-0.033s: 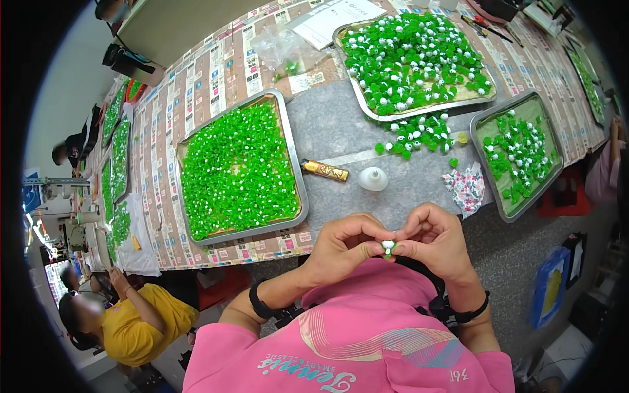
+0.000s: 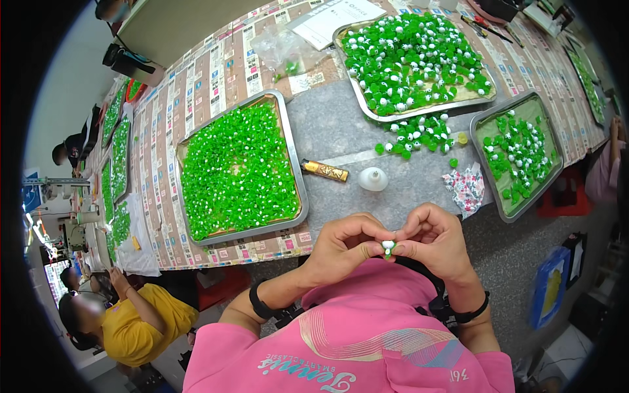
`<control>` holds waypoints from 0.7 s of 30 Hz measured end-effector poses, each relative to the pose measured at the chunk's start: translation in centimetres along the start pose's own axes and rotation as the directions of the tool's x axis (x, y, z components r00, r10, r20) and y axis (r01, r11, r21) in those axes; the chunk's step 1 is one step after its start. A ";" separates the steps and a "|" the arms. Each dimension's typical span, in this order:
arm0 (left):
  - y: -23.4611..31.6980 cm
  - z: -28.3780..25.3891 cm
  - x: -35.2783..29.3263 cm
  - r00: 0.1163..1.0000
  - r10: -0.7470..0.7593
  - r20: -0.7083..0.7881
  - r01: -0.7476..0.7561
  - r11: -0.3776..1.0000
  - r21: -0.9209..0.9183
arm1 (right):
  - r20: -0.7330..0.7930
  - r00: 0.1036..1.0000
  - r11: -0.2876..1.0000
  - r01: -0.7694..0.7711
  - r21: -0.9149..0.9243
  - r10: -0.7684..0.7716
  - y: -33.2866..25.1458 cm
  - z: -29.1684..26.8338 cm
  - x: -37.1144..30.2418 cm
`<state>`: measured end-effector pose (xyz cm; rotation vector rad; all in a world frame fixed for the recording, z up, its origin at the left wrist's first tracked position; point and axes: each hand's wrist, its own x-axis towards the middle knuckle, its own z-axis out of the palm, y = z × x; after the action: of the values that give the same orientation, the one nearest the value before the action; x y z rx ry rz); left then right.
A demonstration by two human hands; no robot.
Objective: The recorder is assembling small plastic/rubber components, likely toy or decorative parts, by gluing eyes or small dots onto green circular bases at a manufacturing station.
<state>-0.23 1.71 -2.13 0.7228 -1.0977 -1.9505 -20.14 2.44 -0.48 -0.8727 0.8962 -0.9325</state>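
Close to my chest, my left hand (image 2: 347, 247) and my right hand (image 2: 435, 241) meet at the fingertips. Both are closed in a pinch on one small green-and-white piece (image 2: 388, 245), which looks like the eyeball-like pieces on the table; my fingers cover part of it. Just beyond my hands a white squeeze bottle (image 2: 373, 179) stands on the grey cloth (image 2: 321, 118). A dark, gold-patterned tube (image 2: 325, 170) lies left of the bottle. To its right is a crumpled floral cloth (image 2: 464, 189). A loose heap of green-and-white pieces (image 2: 419, 136) lies behind the bottle.
A metal tray (image 2: 303, 203) full of small green pieces stands at the left. At the back, another tray (image 2: 393, 118) holds a pile of green-and-white pieces. A smaller tray (image 2: 510, 217) overhangs the right table edge. A person in yellow (image 2: 147, 324) sits at the lower left.
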 end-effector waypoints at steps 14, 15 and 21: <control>0.2 -0.5 0.4 0.992 0.107 0.071 -0.106 0.994 -0.030 | -0.036 0.934 0.838 0.302 -0.454 -0.357 -0.3 1.0 -0.5; 0.1 -0.5 0.4 0.991 0.108 0.075 -0.105 0.994 -0.039 | -0.027 0.931 0.825 0.310 -0.472 -0.365 -0.4 1.1 -0.5; 0.3 -0.7 0.2 0.998 0.057 0.040 -0.053 0.994 -0.092 | -0.008 0.910 0.784 0.352 -0.511 -0.414 -0.6 1.4 -0.5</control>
<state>0.26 1.13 -2.20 0.5985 -1.0361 -1.9633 -19.23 3.00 0.63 -1.5052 1.1129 -1.1330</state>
